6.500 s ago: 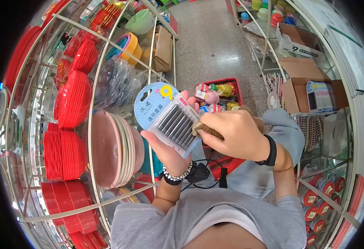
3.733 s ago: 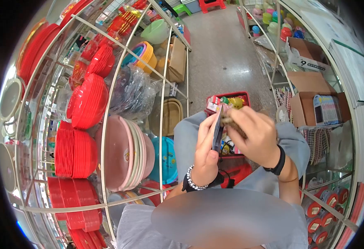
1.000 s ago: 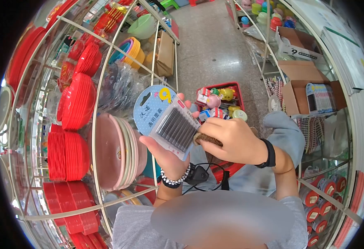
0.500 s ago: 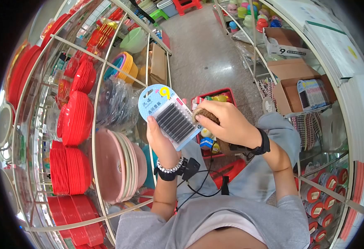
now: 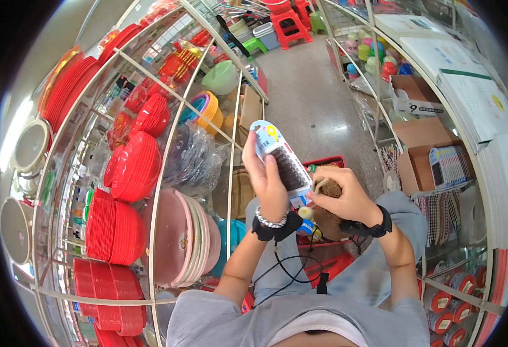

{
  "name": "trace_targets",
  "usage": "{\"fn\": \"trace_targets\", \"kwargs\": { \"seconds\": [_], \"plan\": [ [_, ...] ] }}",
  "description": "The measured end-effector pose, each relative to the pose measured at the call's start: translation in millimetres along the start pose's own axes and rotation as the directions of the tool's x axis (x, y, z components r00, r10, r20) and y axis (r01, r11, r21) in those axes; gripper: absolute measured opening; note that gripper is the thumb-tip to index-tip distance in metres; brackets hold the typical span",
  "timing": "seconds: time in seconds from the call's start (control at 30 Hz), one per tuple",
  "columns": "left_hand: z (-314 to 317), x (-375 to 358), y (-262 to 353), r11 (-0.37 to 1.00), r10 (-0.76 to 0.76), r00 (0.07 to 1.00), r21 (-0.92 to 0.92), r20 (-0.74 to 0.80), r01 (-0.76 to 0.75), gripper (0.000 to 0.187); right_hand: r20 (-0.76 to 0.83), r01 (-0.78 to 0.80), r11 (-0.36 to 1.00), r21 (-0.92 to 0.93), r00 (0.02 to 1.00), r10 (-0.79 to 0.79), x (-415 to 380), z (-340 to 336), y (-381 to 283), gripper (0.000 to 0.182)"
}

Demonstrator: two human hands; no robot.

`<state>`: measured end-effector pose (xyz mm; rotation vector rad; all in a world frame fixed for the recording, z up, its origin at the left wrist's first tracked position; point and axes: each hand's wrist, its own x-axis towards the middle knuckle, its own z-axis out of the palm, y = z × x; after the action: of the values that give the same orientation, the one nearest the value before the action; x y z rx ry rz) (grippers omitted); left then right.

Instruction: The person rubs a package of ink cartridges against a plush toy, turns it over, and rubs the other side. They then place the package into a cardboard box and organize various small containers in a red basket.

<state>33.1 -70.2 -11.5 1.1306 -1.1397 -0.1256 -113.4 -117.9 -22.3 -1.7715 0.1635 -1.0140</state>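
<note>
My left hand grips a card-backed pack of ink cartridges, thumb on the front and fingers behind it. The pack has a pale blue top with a yellow 9, and a row of black tubes; it stands tilted, its top leaning left. My right hand is closed around a brown, rough-textured thing with a pale rim, close to the pack's lower right edge. I cannot make out what kind of thing it is. Beneath both hands is a red basket with small packaged goods, partly hidden.
On the right shelf, an open carton holds several similar packs. Red plastic dishes and pink basins crowd the left shelf. A black cable hangs near my lap. Red stools stand at the aisle's far end.
The view has shifted left. The pack has turned, so its front shows more narrowly, and my left thumb now lies over its front. Both hands still hold their things.
</note>
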Motion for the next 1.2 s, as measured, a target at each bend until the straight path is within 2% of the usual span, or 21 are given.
{"fn": "trace_targets", "kwargs": {
  "seconds": [0.03,0.07,0.13,0.2,0.23,0.3,0.33,0.4,0.43,0.57,0.63,0.73,0.87,1.0,1.07,1.13,1.2],
  "plan": [
    [0.4,-2.0,1.4,0.972,0.112,0.992,0.204,0.052,-0.12,0.045,-0.017,0.028,1.0,-0.004,0.999,-0.028,-0.2,0.7,-0.4,0.015],
    [1.4,-3.8,2.6,0.889,0.205,0.97,0.391,0.127,-0.239,0.047,-0.015,0.032,0.999,-0.002,0.999,-0.032,-0.4,1.5,-0.6,0.015],
    [7.5,-2.9,9.8,0.839,0.2,0.957,0.469,0.21,-0.278,0.055,-0.014,0.127,0.991,-0.036,0.992,-0.127,-1.2,3.0,-0.6,0.014],
    [8.6,-0.6,8.4,0.873,0.237,0.912,0.339,0.335,-0.351,0.06,-0.019,0.123,0.992,-0.032,0.992,-0.124,-1.7,3.0,-0.8,0.014],
    [11.1,-1.7,9.5,0.873,0.238,0.911,0.338,0.336,-0.352,0.06,-0.024,0.119,0.992,-0.029,0.992,-0.12,-1.7,2.8,-1.0,0.015],
    [17.3,-5.9,14.7,0.972,0.177,0.851,0.049,0.494,-0.23,0.066,-0.033,0.117,0.993,-0.026,0.992,-0.118,-1.8,2.4,-2.8,0.015],
    [17.2,-7.8,16.6,0.972,0.178,0.849,0.048,0.498,-0.231,0.066,-0.028,0.111,0.993,-0.028,0.993,-0.111,-2.8,1.9,-5.1,0.016],
    [18.4,-12.4,19.8,0.997,0.071,0.829,-0.074,0.555,-0.036,0.07,-0.039,0.111,0.993,-0.041,0.993,-0.113,-4.4,0.9,-6.1,0.017],
    [19.2,-16.3,21.7,0.996,0.083,0.82,-0.082,0.566,-0.044,0.07,-0.045,0.13,0.991,-0.029,0.99,-0.131,-4.7,1.0,-5.6,0.017],
    [20.7,-30.8,34.7,0.993,-0.067,0.794,-0.036,0.604,0.111,0.085,-0.112,0.158,0.987,-0.032,0.981,-0.161,-2.6,-6.4,-5.0,0.015],
    [19.9,-27.7,29.5,0.991,-0.056,0.781,-0.061,0.622,0.119,0.085,-0.137,0.155,0.988,-0.029,0.978,-0.157,-3.5,-7.0,-4.1,0.013],
    [24.8,-19.5,24.9,0.984,-0.058,0.783,-0.098,0.619,0.15,0.083,-0.217,0.261,0.958,-0.121,0.935,-0.282,-3.4,1.9,-1.4,0.012],
    [33.9,-5.5,26.9,0.971,-0.047,0.823,-0.169,0.567,0.172,0.079,-0.098,0.343,0.888,-0.307,0.916,-0.388,-7.9,5.3,-3.5,0.015],
    [34.7,5.1,37.3,0.938,-0.084,0.857,-0.25,0.508,0.24,0.075,0.015,0.449,0.864,-0.228,0.889,-0.458,-14.2,12.7,-11.3,0.024],
    [33.7,4.8,39.2,0.918,-0.141,0.868,-0.265,0.475,0.295,0.082,0.026,0.455,0.863,-0.218,0.887,-0.461,-16.4,17.0,-9.8,0.024],
    [29.8,-2.2,36.8,0.904,-0.171,0.836,-0.256,0.521,0.344,0.083,0.035,0.461,0.863,-0.206,0.885,-0.464,-17.4,18.4,-9.2,0.024],
    [26.6,-6.4,31.5,0.87,-0.168,0.736,-0.252,0.656,0.423,0.082,0.019,0.469,0.869,-0.157,0.882,-0.472,-19.3,16.8,-9.2,0.024]
  ]
}}
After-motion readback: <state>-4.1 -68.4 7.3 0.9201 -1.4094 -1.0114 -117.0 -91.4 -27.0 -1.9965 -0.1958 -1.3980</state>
